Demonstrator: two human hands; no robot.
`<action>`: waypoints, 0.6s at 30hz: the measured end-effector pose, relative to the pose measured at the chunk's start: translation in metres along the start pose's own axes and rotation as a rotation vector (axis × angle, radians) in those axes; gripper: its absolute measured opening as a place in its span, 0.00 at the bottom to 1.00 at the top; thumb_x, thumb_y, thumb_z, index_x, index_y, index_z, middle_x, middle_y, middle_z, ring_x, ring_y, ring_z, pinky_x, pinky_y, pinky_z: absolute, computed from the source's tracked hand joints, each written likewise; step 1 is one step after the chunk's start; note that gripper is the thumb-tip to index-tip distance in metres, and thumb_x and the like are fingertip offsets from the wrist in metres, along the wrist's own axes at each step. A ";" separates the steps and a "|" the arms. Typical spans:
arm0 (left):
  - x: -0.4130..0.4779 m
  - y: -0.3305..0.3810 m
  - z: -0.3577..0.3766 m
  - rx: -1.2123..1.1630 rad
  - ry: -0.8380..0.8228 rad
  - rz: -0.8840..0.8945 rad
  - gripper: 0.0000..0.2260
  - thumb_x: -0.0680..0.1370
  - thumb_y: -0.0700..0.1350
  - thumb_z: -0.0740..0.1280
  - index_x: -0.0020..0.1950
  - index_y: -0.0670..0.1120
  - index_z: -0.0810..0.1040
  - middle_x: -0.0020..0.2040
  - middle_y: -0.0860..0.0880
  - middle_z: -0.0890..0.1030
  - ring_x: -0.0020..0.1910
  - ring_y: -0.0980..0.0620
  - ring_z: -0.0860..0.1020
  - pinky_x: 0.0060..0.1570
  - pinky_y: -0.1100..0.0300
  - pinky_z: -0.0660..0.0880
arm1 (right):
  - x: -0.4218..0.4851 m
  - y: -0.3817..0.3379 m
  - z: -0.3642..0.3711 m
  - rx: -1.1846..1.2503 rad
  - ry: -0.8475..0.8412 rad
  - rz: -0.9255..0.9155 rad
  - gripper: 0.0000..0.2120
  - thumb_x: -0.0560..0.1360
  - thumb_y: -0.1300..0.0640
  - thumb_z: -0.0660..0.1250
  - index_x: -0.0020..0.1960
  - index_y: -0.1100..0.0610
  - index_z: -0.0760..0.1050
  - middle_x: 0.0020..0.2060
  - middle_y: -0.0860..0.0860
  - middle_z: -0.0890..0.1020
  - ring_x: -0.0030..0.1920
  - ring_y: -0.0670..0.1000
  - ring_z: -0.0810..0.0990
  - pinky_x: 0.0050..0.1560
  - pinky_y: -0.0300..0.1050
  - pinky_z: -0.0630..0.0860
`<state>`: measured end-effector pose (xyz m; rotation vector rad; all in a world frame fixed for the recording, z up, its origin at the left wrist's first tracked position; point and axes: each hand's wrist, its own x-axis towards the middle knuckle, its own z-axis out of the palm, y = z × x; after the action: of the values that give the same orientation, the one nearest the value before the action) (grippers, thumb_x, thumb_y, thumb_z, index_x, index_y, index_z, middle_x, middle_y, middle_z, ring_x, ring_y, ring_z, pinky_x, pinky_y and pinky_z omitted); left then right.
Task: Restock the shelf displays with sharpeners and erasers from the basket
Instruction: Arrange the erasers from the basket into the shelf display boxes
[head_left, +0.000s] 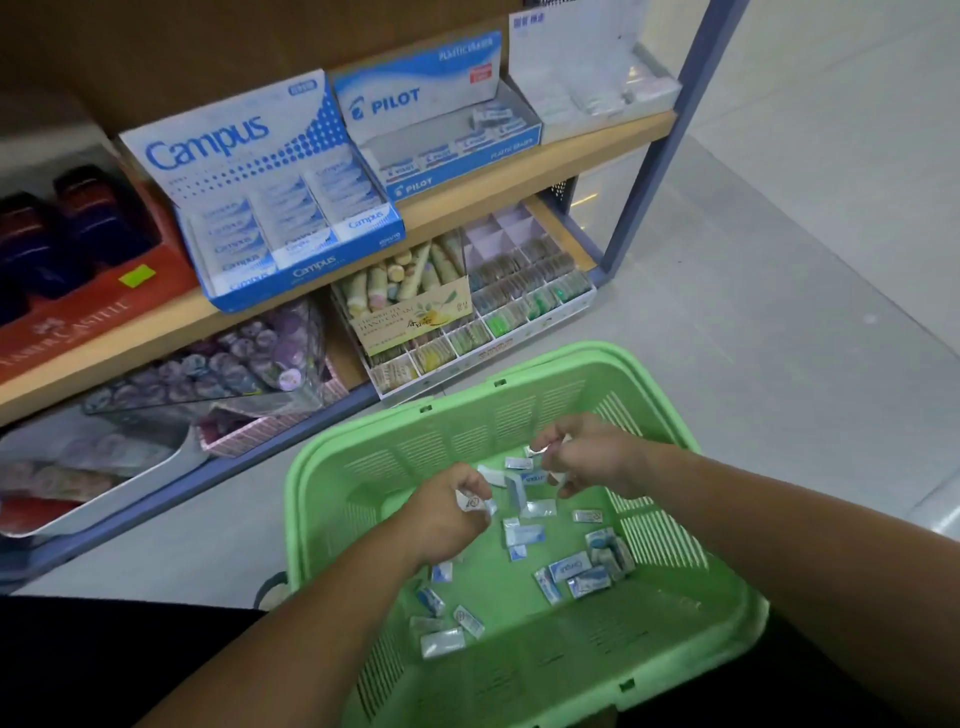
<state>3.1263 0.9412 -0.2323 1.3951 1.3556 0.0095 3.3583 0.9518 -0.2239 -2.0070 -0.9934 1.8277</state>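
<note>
A green plastic basket (675, 649) sits on the floor in front of me with several small wrapped erasers (524, 535) scattered on its bottom. Both my hands are down inside it. My left hand (447, 514) has its fingers curled round a small white wrapped eraser (470, 501). My right hand (592, 457) pinches small white erasers (540, 449) between thumb and fingers. On the wooden shelf above stand a blue Campus eraser display box (249, 208) and a blue Pilot eraser display box (441, 135), both holding rows of erasers.
A red Faber-Castell box (78, 322) stands at the shelf's left, a white display box (587, 83) at its right. The lower shelf holds a divided tray of small items (519, 291), a hand-cream box (410, 312) and clear bins. A blue shelf post (660, 140) rises at right.
</note>
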 end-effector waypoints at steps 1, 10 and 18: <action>-0.005 0.005 -0.005 0.001 -0.005 0.019 0.05 0.80 0.43 0.71 0.52 0.52 0.77 0.50 0.50 0.79 0.32 0.53 0.75 0.27 0.67 0.70 | -0.009 -0.009 -0.002 -0.032 -0.032 -0.008 0.14 0.76 0.71 0.66 0.57 0.59 0.78 0.53 0.59 0.79 0.49 0.57 0.81 0.44 0.51 0.84; -0.076 0.087 -0.066 -0.031 0.026 0.275 0.06 0.77 0.52 0.74 0.50 0.53 0.80 0.44 0.49 0.82 0.31 0.52 0.74 0.31 0.60 0.73 | -0.109 -0.108 -0.006 -0.320 -0.099 -0.153 0.19 0.68 0.74 0.62 0.51 0.59 0.84 0.22 0.53 0.77 0.25 0.52 0.77 0.48 0.56 0.82; -0.134 0.166 -0.131 0.049 0.075 0.373 0.12 0.75 0.50 0.76 0.49 0.53 0.74 0.45 0.46 0.83 0.38 0.51 0.78 0.34 0.56 0.77 | -0.170 -0.174 -0.024 -0.001 -0.137 -0.273 0.09 0.79 0.60 0.70 0.59 0.58 0.81 0.42 0.57 0.83 0.20 0.51 0.64 0.27 0.42 0.71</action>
<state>3.1081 0.9854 0.0133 1.6867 1.1447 0.2798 3.3299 0.9795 0.0179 -1.6672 -1.2377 1.8308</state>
